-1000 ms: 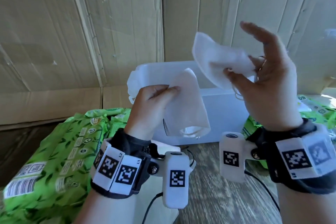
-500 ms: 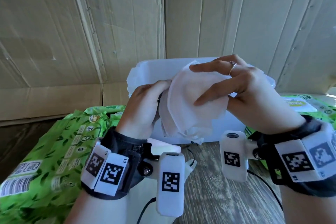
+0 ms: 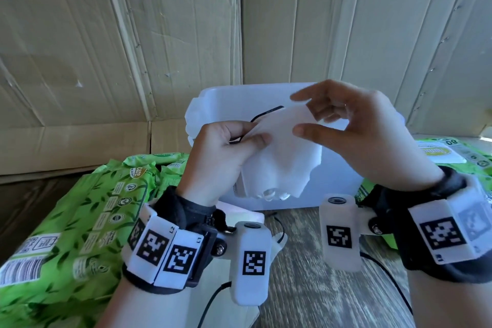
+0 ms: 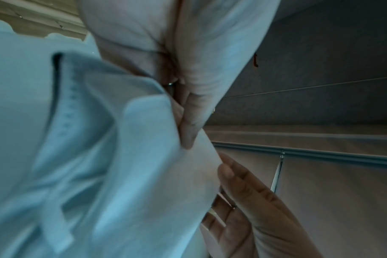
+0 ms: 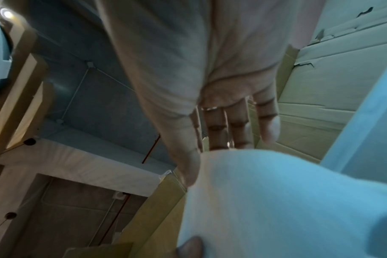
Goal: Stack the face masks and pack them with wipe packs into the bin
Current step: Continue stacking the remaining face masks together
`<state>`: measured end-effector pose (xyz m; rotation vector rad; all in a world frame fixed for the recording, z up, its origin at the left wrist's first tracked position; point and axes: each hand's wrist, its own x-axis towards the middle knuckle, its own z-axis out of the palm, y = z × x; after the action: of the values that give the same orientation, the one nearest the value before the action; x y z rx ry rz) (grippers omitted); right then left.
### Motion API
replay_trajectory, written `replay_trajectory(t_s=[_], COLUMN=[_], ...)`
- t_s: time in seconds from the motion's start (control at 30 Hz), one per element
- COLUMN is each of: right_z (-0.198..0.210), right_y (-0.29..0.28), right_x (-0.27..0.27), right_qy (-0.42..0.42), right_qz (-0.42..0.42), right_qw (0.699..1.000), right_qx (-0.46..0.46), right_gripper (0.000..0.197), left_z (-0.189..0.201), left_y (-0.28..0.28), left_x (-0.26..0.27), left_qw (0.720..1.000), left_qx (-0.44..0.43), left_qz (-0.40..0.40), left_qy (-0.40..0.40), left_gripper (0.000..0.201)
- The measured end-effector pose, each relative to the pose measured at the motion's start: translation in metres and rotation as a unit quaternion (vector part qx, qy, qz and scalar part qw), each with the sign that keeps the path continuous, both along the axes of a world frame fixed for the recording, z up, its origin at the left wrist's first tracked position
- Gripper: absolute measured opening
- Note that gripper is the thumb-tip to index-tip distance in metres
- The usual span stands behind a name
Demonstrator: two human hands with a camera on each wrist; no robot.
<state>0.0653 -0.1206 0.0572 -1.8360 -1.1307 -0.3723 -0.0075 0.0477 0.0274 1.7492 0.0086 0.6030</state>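
White face masks (image 3: 279, 160) lie together in a stack in front of the white bin (image 3: 335, 184). My left hand (image 3: 253, 138) grips the stack at its upper left, thumb on the front. My right hand (image 3: 300, 114) is at the stack's top right corner, its thumb and straight fingers touching the edge. A thin black loop (image 3: 266, 112) shows at the top edge. The left wrist view shows the masks (image 4: 99, 157) pinched by my left hand, with the right hand's fingers (image 4: 243, 183) against their edge. In the right wrist view the mask (image 5: 276, 200) hides my fingertips.
Green wipe packs (image 3: 80, 221) lie piled at the left, and more wipe packs (image 3: 452, 157) sit to the right of the bin. Cardboard walls (image 3: 159, 34) close the back. The wooden tabletop (image 3: 306, 287) shows below my wrists, with black cables across it.
One second ago each hand held a mask apart. The right hand brought its mask onto the left hand's mask, and its fingers now lie straighter at the stack's top edge.
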Motion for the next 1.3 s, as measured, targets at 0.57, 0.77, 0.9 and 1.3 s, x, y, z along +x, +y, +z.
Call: replay_trajectory(t_s=[0.57, 0.77, 0.9, 1.3], right_z=[-0.001, 0.0, -0.004, -0.004], right_y=[-0.002, 0.001, 0.006, 0.011], right_x=[0.009, 0.004, 0.008, 0.002], right_qy=[0.063, 0.074, 0.02, 0.092], right_qz=[-0.018, 0.023, -0.06, 0.027], right_qw=[0.99, 0.993, 0.996, 0.992], right_qx=[0.122, 0.087, 0.068, 0.087], right_gripper=[0.03, 0.03, 0.033, 0.015], left_z=[0.0, 0.002, 0.001, 0.002], left_y=[0.0, 0.001, 0.001, 0.0], left_x=[0.001, -0.001, 0.0, 0.0], left_qw=[0.998, 0.998, 0.998, 0.998], left_qx=[-0.052, -0.041, -0.045, -0.04], left_qz=[-0.037, -0.04, -0.046, -0.039], left_qy=[-0.007, -0.009, -0.016, -0.02], left_gripper=[0.018, 0.018, 0.019, 0.024])
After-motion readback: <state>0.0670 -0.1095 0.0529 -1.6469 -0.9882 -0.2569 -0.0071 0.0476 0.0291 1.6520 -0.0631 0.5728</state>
